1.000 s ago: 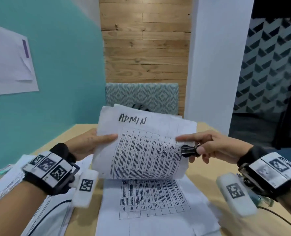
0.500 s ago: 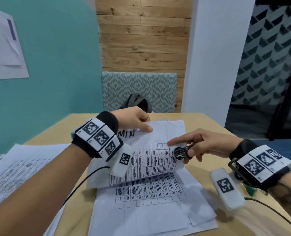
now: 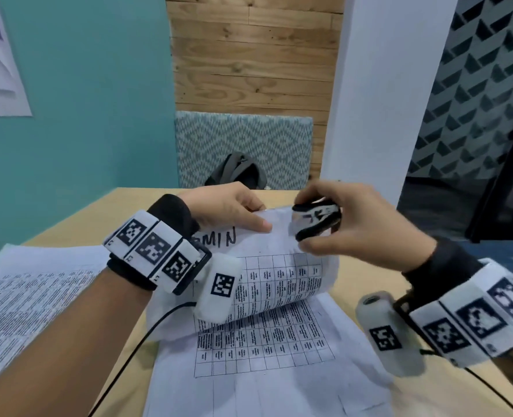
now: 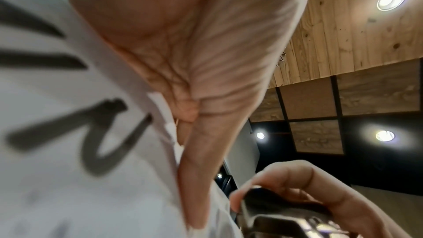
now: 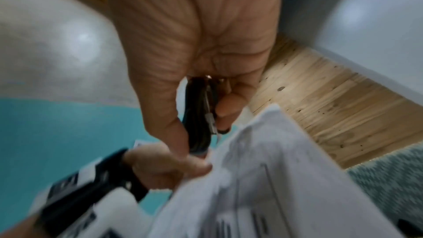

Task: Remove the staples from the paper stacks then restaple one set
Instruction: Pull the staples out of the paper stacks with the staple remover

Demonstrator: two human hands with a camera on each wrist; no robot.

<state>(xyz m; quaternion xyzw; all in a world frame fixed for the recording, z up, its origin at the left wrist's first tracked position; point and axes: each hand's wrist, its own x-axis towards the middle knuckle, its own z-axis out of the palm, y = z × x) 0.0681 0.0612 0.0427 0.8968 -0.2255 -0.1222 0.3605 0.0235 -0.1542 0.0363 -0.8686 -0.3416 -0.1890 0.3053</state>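
in the middle of the head view the left hand (image 3: 225, 207) is lying on the top edge of the paper stack (image 3: 267, 266), its thumb stretched flat along the sheet beside the handwritten letters; the other fingers are hiding behind the paper, so whether they are curling round the edge is not clear. just right of it the right hand (image 3: 357, 224) is pinching the black staple remover (image 3: 316, 219) between thumb below and fingers above, holding it at the stack's upper right corner, touching or almost touching the paper. in the right wrist view the remover's metal tip is pointing at that corner. the stack's top sheets, printed with a table, are curling up off the lower sheets, which are lying flat on the wooden table (image 3: 354, 275) toward the bottom centre. more printed pages (image 3: 29, 293) are lying at the lower left. a dark bag (image 3: 237, 171) is sitting on the patterned chair (image 3: 243, 136) above the hands.
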